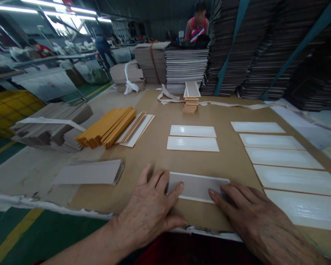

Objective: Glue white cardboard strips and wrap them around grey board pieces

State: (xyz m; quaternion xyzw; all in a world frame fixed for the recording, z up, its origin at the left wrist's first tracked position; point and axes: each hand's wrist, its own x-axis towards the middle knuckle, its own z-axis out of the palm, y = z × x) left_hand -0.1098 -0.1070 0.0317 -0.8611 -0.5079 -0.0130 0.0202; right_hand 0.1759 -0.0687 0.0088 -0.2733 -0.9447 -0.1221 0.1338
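Note:
A grey cardboard strip point(200, 187) lies on a slightly larger white strip point(220, 179), whose pale border shows along the long edges. My left hand point(151, 202) grips the left end, with one fingertip pressing on the grey face. At the opposite end, my right hand point(251, 208) holds the strip, its thumb tip on the near right part and its other fingers around the far corner. The two ends of the strip are partly hidden by my fingers. Beyond it lie two glossy white strips point(193, 143), side by side on the brown table covering point(143, 147).
Several glossy white strips point(284, 156) form a column at the right. On the left are grey strips point(88, 173), orange-yellow strips point(107, 127) and tied grey bundles point(52, 125). A small stack point(191, 95) stands farther back, before tall board piles point(186, 68) and a person point(197, 27).

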